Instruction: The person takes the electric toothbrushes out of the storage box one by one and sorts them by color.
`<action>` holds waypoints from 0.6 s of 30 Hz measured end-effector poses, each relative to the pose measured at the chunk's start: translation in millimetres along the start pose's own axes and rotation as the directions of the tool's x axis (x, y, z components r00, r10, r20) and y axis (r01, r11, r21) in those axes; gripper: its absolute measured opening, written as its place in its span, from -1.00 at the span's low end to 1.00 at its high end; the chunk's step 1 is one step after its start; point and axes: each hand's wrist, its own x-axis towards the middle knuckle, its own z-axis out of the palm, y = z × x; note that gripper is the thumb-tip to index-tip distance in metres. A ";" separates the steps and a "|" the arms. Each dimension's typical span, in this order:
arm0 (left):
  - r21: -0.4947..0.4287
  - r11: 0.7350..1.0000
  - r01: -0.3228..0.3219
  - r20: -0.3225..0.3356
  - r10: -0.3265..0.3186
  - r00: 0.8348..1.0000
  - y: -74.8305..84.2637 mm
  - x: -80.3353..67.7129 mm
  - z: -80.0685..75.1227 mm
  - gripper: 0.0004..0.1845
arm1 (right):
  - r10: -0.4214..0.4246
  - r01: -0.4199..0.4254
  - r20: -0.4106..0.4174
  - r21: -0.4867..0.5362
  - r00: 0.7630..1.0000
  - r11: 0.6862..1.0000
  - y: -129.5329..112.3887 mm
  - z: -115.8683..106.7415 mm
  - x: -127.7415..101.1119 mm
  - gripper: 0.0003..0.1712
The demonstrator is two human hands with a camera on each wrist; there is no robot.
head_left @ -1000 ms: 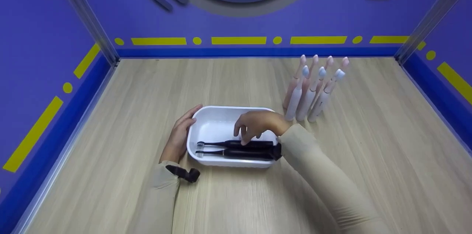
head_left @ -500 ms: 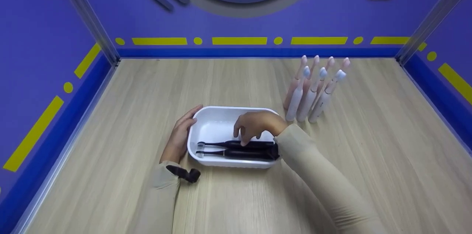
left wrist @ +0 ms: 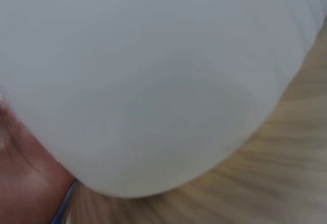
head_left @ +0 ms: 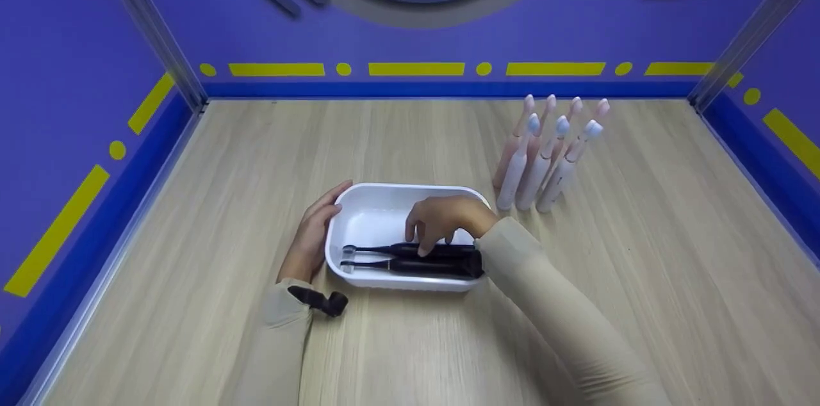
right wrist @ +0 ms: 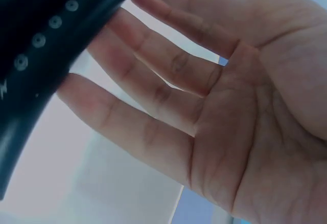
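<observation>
A white plastic box (head_left: 378, 211) sits on the table in the head view. Inside, along its near side, lie two black electric toothbrushes, a front one (head_left: 410, 267) and a rear one (head_left: 401, 250), heads to the left. My left hand (head_left: 311, 233) rests against the box's left end, fingers extended along the outside, thumb at the rim. Over the box, my right hand (head_left: 442, 219) reaches down to the rear toothbrush. In the right wrist view its fingertips touch the edge of a black handle (right wrist: 38, 40) with a row of small icons. The wrist camera covers the handles' right ends.
Right of the box, several electric toothbrushes stand upright: white ones (head_left: 512, 182) in front, pink ones (head_left: 507, 159) behind. Purple panels (head_left: 410, 41) enclose the wooden table (head_left: 256, 156) at the back and sides. A black camera (head_left: 320, 300) sits on my left wrist.
My right hand has sunk very slightly, its lowest fingertip a little lower over the rear toothbrush. The left hand, the box and the upright toothbrushes stay in place.
</observation>
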 end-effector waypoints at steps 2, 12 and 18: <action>0.004 1.000 0.000 0.001 0.000 1.000 0.1 0.3 -0.2 -0.45 | 0.003 -0.003 0.002 0.000 1.000 1.000 0.3 0.9 1.2 -0.60; 0.009 1.000 0.001 -0.002 -0.001 1.000 0.1 0.1 0.0 -0.45 | 0.023 -0.024 0.018 0.042 1.000 0.999 3.3 4.9 7.5 -0.56; 0.014 1.000 0.012 -0.005 -0.012 1.000 0.3 -0.1 -0.6 -0.45 | 0.012 -0.012 0.010 0.031 1.000 0.999 4.0 5.8 8.7 -0.59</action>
